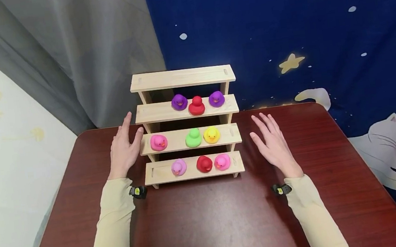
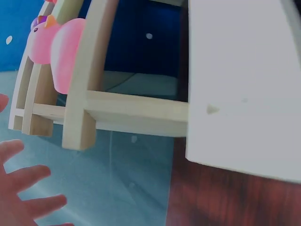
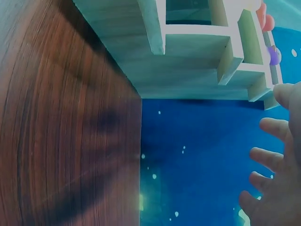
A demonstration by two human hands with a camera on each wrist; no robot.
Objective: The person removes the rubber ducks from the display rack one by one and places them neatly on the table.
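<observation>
A pale wooden four-step shelf [image 1: 181,77] stands on the table with rubber ducks on its lower three steps. On the second step from the top, a red duck [image 1: 197,106] sits between two purple ones. One step lower are a pink duck [image 1: 158,142], a green duck [image 1: 193,138] and a yellow duck [image 1: 212,135]. The bottom step bears a lilac duck [image 1: 179,167], a red duck [image 1: 204,164] and a bright pink duck [image 1: 222,162]. Beside the shelf's left end is my left hand [image 1: 122,152], fingers spread. My right hand [image 1: 273,143] hovers off its right side, holding nothing.
The dark red-brown table [image 1: 209,224] runs around the shelf. Behind it hang a grey curtain [image 1: 107,36] and a blue curtain [image 1: 245,24] with stars and a white cat. A pale wall panel [image 1: 4,162] borders the left side.
</observation>
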